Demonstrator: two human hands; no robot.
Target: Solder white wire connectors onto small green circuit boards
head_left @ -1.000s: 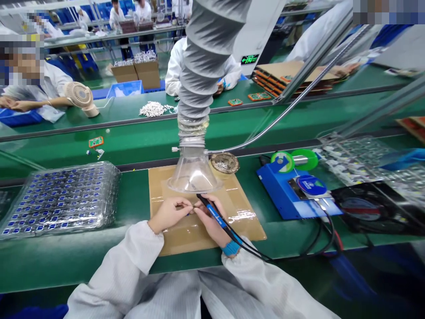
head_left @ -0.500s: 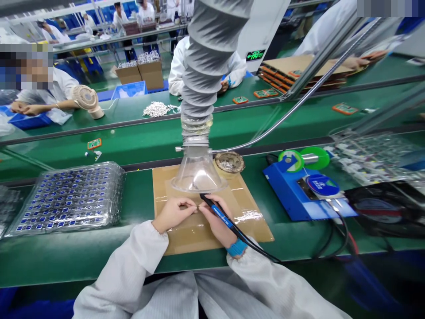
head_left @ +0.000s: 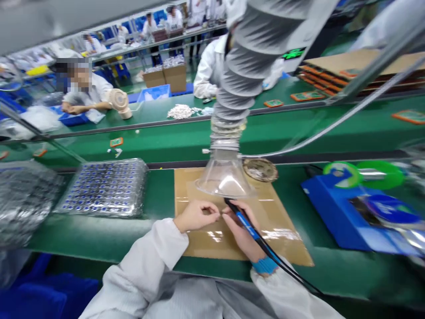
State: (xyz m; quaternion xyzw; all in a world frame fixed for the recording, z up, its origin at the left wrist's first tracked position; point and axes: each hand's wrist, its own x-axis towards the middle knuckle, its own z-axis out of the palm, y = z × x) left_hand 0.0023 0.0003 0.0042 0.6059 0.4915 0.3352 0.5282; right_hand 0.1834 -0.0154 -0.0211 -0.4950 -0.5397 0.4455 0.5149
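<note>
My left hand (head_left: 198, 215) is closed in a pinch over the cardboard sheet (head_left: 206, 246); anything between its fingertips is too small to make out. Just beside those fingertips, my right hand (head_left: 247, 230) grips a black and blue soldering iron (head_left: 245, 222). Its tip end points up and away, under the front rim of a clear funnel-shaped fume hood (head_left: 227, 175). From the iron's rear, black cables run back over my right sleeve. A blue band (head_left: 264, 265) circles my right wrist.
Stacked clear trays (head_left: 104, 188) with blue parts lie left. Behind the cardboard's right side stands a round bowl (head_left: 260, 169). A blue machine with a green spool (head_left: 341, 208) stands right. The green conveyor (head_left: 166, 144) carries orange-edged circuit boards (head_left: 116, 141). Co-workers sit beyond.
The view has turned left, so everything sits further right in the picture. My hands stay close together over the cardboard, the soldering iron still in my right hand.
</note>
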